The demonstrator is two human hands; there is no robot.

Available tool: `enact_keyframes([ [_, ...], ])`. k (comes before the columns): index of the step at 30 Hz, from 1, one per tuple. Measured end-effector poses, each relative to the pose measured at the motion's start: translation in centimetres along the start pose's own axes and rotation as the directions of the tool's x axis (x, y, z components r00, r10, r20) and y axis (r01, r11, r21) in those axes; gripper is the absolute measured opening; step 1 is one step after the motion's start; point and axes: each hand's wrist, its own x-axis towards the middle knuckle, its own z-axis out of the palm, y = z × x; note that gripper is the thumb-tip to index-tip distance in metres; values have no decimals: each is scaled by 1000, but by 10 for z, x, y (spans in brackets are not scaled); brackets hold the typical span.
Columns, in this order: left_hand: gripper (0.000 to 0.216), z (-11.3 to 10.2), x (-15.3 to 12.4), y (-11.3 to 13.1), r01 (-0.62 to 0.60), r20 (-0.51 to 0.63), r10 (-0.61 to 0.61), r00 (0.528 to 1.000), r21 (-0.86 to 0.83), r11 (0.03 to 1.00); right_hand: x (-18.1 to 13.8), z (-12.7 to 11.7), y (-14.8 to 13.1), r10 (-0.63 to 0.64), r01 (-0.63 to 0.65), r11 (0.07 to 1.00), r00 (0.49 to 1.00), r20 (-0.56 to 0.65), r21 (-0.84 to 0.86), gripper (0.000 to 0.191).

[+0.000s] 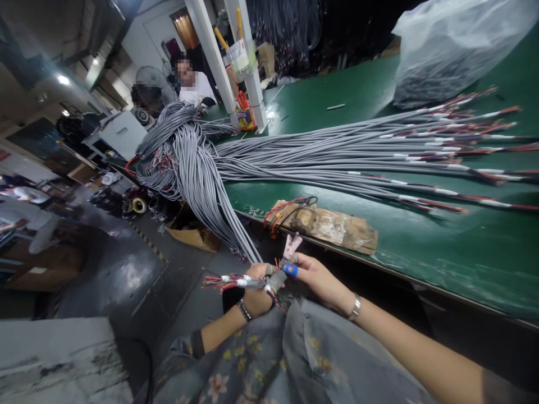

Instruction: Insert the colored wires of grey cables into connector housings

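My left hand [257, 293] is closed around a bundle of grey cables, close to my lap. Stripped ends of cable [227, 280], with white bands and coloured wires, stick out on its left side. Grey wrapping covers some of its fingers. My right hand [322, 280] meets it from the right, thumb and fingers pinched together at the cable ends; a blue wrap [290, 270] is on one finger. What lies inside that pinch is too small to make out. Just above these fingertips is a pale pink, forked piece [291, 246], its kind unclear.
Long grey cables [303, 154] lie across the green table [421, 247], heaped at its left end. A tape-wrapped board [337, 227] rests along the near edge. A plastic bag [458, 50] stands far right, beyond a white post [248, 73]. A person [196, 87] is behind the heap.
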Motion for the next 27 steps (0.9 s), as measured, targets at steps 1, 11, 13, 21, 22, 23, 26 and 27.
enact_keyframes([
  [1,35,0,1,-1,-41,22,41,999,5,999,0,1,0,-7,7,1000,1000,1,-20,38],
  [11,37,-7,7,1,-36,142,52,989,-111,993,2,-5,1,-39,46,976,998,39,-212,42],
  [13,39,-8,6,5,49,125,-22,992,-220,974,1,-6,1,-7,16,982,999,44,-190,44],
  [21,36,-8,5,7,55,91,-38,995,-185,981,1,8,-7,20,-21,981,1000,-9,-194,49],
  [22,35,-8,4,5,52,91,-37,995,-168,984,1,10,-9,27,-31,981,999,-19,-193,49],
  [23,33,-8,4,3,52,91,-38,995,-153,987,2,12,-10,35,-39,981,999,-25,-192,50],
  [26,30,-6,3,-5,59,107,-46,993,-126,990,3,14,-12,45,-51,977,998,-33,-205,51],
  [27,30,-6,3,-8,62,113,-48,992,-121,991,3,14,-12,45,-51,974,998,-33,-220,50],
])
